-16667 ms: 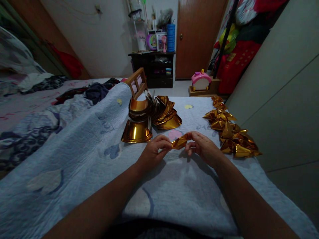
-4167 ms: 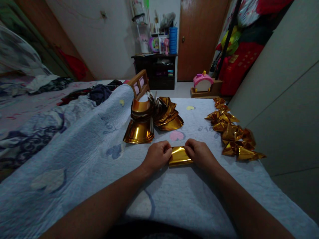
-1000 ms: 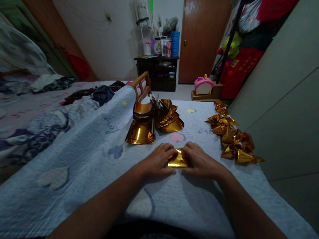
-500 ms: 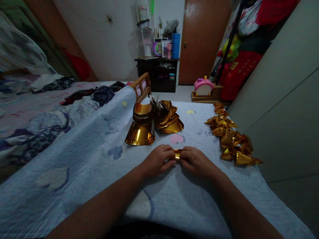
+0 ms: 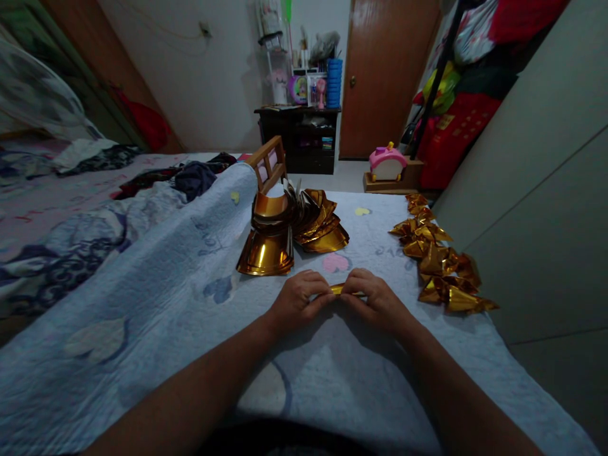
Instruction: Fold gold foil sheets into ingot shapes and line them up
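A narrow strip of shiny gold foil paper spans the small gap between my two hands, just above the blue bedspread. My left hand pinches its left end between thumb and fingers. On the other side my right hand grips the right end, and most of the strip is hidden by the fingers. Beyond my hands stand fanned stacks of gold foil sheets, bent into curves. To the right, a row of folded gold foil pieces lies along the edge of the bed.
A light blue quilted bedspread covers the surface, raised along the left. Rumpled clothes and bedding lie further left. A wooden rail stands behind the foil stacks. At the right rises a pale cabinet; a pink toy sits beyond the bed.
The gold foil strip shows narrower between my hands, and my fingers have shifted up slightly with the thumbs now below it. The foil stacks and folded pieces stay in place.
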`<state>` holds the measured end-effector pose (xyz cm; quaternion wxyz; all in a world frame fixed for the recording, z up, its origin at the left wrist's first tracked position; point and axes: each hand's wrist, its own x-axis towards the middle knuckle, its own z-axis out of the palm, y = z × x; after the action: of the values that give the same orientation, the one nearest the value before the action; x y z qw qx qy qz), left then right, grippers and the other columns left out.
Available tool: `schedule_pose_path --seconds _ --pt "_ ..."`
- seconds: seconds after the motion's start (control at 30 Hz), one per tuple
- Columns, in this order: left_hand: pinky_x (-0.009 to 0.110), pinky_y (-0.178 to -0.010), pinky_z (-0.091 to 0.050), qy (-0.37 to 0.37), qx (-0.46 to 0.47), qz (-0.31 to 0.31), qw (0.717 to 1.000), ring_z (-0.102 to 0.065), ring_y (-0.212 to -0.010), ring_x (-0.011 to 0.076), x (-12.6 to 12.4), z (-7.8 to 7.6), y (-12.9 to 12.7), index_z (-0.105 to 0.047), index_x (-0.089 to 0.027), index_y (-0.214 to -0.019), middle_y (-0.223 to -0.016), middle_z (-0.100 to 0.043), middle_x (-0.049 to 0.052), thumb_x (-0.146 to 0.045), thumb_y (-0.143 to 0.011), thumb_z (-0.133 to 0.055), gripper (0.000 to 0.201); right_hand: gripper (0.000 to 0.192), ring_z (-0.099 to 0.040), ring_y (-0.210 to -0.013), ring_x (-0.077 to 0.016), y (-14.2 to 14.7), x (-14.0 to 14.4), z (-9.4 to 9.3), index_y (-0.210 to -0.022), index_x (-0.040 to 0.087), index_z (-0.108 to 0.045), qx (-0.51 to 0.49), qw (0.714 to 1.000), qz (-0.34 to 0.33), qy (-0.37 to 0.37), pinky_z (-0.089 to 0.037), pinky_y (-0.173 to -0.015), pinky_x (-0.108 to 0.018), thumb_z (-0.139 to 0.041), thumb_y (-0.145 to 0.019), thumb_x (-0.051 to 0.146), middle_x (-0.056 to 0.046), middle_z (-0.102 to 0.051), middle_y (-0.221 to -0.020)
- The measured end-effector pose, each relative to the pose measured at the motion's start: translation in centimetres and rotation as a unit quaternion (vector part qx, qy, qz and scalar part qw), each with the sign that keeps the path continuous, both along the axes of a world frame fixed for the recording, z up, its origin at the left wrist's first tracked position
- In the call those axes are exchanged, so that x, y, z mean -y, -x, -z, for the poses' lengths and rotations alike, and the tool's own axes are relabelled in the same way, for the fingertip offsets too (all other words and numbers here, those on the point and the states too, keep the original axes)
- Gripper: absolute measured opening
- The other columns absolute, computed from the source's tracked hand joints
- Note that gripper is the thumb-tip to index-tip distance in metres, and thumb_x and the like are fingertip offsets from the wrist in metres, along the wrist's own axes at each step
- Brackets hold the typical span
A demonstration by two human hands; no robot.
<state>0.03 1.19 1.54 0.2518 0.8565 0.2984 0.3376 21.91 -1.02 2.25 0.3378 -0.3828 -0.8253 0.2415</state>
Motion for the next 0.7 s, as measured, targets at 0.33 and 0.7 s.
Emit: schedule_pose_path --seconds 0.33,0.7 --pt "0.029 -0.074 -0.047 0.134 0.088 -0.031 0.987 -0.064 -0.074 0.0166 -0.1 -1.0 0.3 -0.073 -0.016 -0.074 -0.075 -0.070 0.005 -0.029 -0.092 -0.063 0.024 0.015 -0.059 -0.075 -0.0156 -2.4 -1.0 -1.0 -0.078 0.019 -0.069 -0.089 0.992 0.021 0.082 -0.045 -0.071 -0.029 -0.063 -0.091 0.024 -0.003 -0.062 -0.080" --pt "0.027 -0.066 -0.043 0.302 0.192 -0.125 0.925 -0.056 -0.067 0.0148 -0.6 -0.8 0.1 -0.070 -0.017 -0.067 -0.067 -0.063 0.002 -0.036 -0.083 -0.066 0.025 0.022 -0.059 -0.082 -0.0183 -3.0 -1.1 -1.2 -0.092 0.022 -0.069 -0.207 0.954 0.131 0.175 -0.045 -0.077 -0.031 -0.060 -0.091 0.042 -0.003 -0.064 -0.086"
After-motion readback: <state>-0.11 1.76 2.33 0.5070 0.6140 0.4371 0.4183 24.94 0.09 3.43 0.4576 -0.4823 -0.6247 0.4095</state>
